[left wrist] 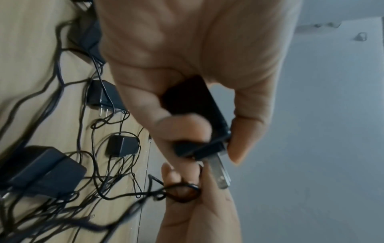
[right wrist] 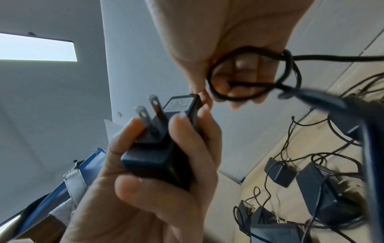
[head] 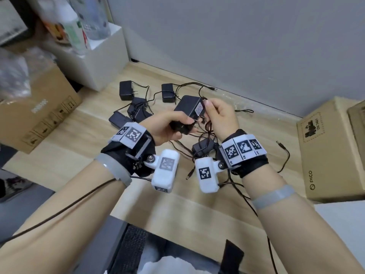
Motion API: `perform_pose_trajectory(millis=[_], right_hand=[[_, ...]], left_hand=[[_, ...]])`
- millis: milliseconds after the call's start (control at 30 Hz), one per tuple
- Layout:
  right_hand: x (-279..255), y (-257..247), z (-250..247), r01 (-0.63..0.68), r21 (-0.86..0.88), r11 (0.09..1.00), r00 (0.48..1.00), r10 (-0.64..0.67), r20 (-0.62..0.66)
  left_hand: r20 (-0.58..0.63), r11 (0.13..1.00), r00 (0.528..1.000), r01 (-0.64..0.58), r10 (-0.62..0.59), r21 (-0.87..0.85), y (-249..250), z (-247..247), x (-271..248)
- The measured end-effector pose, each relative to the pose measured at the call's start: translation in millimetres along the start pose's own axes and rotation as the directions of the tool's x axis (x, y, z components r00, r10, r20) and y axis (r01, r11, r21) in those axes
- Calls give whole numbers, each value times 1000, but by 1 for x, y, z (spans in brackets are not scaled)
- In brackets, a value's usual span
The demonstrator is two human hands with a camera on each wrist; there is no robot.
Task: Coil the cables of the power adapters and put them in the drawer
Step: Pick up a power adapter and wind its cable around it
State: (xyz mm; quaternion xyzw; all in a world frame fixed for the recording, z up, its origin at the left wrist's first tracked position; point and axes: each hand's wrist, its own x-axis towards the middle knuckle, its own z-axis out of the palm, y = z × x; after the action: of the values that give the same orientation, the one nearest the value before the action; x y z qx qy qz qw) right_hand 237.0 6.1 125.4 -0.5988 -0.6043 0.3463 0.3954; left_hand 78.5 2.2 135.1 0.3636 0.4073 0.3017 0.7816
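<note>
My left hand [head: 182, 125] grips a black power adapter [head: 188, 108] above the wooden table [head: 94, 155], prongs toward me. In the left wrist view the fingers wrap the adapter [left wrist: 199, 115] and its metal prongs [left wrist: 222, 174] stick out. My right hand [head: 210, 113] sits at the adapter's far end and holds its thin black cable; a cable loop [right wrist: 249, 77] lies round the curled fingers, and the rest trails down to the table. Several more adapters [head: 126, 89] [head: 167, 92] [head: 203, 147] lie below with tangled cables [head: 284, 155].
A cardboard box [head: 39, 115] stands at the left and another [head: 331, 151] at the right. A white box [head: 98, 62] with bottles sits back left against the grey wall. Below the table's near edge is a dark opening [head: 138, 252] with something white inside.
</note>
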Motion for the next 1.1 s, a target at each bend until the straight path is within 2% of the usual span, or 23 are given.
perform_pose_trajectory(millis=[133, 233, 300, 400, 600, 767, 967, 1033, 1100], right_hand=[[-5, -7, -9, 37, 68, 997, 997, -32, -74], [-9, -5, -10, 55, 60, 997, 995, -50, -88], [-13, -2, -11, -1, -12, 1000, 999, 0, -34], [-20, 2, -15, -51, -205, 978, 998, 59, 37], [-24, 0, -22, -7, -471, 882, 988, 78, 132], [-32, -2, -23, 12, -491, 871, 972, 104, 209], [-37, -3, -25, 16, -542, 840, 958, 143, 250], [-39, -4, -28, 13, -536, 844, 953, 151, 261], [-43, -8, -29, 56, -551, 833, 946, 132, 295]], left_hand=[[46, 999, 999, -18, 20, -34, 4, 11, -1], [92, 985, 990, -94, 108, -145, 10, 19, -1], [96, 973, 981, -148, 167, -176, 16, 25, 1], [81, 973, 972, -216, 223, -84, 21, 34, 3], [54, 970, 969, -238, 240, -46, 19, 38, 5], [-35, 957, 966, -250, 257, 144, 22, 38, 10], [-44, 915, 956, -262, 289, 308, 21, 39, 11], [-57, 883, 947, -273, 317, 382, 21, 41, 11], [-69, 813, 926, -288, 371, 506, 20, 43, 11]])
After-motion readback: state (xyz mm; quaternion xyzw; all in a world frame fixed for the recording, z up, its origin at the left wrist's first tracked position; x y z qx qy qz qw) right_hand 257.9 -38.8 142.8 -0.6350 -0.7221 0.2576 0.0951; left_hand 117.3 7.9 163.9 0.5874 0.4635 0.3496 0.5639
